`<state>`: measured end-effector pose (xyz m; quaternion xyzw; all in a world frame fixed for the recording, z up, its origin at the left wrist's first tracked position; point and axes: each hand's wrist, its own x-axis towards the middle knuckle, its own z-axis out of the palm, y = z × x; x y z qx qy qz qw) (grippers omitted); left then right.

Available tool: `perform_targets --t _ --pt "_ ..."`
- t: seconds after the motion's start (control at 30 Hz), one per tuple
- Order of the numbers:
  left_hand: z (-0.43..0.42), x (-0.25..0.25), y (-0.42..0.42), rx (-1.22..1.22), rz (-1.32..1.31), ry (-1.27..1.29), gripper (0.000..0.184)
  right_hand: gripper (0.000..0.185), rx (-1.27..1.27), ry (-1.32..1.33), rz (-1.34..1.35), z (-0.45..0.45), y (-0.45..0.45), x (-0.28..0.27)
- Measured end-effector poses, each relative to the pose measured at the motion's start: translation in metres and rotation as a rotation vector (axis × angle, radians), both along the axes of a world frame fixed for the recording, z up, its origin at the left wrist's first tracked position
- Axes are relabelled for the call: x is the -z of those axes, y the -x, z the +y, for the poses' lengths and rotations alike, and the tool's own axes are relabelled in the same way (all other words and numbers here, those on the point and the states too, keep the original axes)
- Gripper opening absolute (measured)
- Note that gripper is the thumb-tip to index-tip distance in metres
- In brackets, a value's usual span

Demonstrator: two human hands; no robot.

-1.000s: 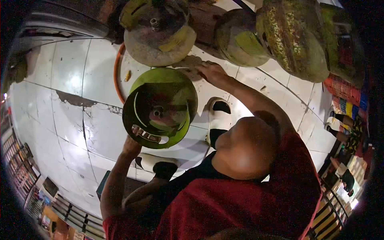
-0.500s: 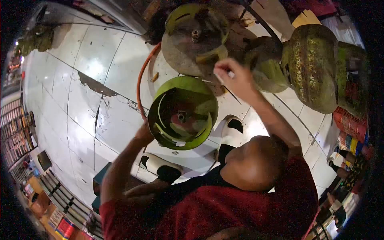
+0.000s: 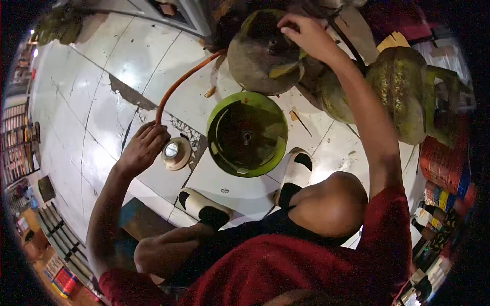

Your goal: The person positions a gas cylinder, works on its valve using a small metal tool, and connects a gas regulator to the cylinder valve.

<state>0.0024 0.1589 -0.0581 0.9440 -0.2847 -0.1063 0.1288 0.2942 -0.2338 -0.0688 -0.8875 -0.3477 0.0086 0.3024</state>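
My left hand (image 3: 144, 148) is closed round the end of an orange hose (image 3: 185, 79). Right beside its fingers is a round cream fitting (image 3: 176, 154) with a shiny metal centre; I cannot tell whether it hangs from the hose or rests on the floor. A green gas cylinder (image 3: 278, 115) stands upright before my feet, its valve visible inside the collar. Over the collar of a dirtier gas cylinder (image 3: 255, 71) behind it, my right hand (image 3: 309, 38) hovers near the valve. Its fingers are loosely bent and apart, with nothing visible between them.
More gas cylinders (image 3: 395, 94) lie on their sides at the right, by a red plastic crate (image 3: 446, 166). A thin dark stick (image 3: 302, 124) and scraps lie on the cracked white tiles (image 3: 120, 48). A grey metal frame (image 3: 178, 15) stands at the back.
My left hand has moved left, away from the front cylinder, bringing the hose and the cream fitting into view. My right hand has risen further back, over the rear cylinder. The camera view has shifted.
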Motion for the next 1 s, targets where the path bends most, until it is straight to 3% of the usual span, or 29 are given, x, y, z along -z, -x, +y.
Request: perform_targets --t 0.17,0.33,0.7,0.8,1.0 --pt "0.023 0.022 0.020 -0.178 0.012 0.069 0.028 0.022 -0.269 0.065 0.123 0.047 0.043 -0.016" --pt "0.024 0.042 0.035 -0.395 0.019 0.188 0.033 0.023 -0.430 0.238 0.086 0.068 0.048 0.020" --pt "0.038 0.060 0.034 -0.369 -0.101 0.233 0.032 0.028 -0.546 0.405 0.114 0.150 0.053 0.070" --pt "0.044 0.059 0.034 -0.359 -0.108 0.244 0.033 0.029 -0.573 0.540 0.160 0.183 0.035 0.131" --pt "0.053 0.061 0.041 -0.369 -0.078 0.286 0.036 0.027 -0.763 0.700 0.234 0.231 0.044 0.177"
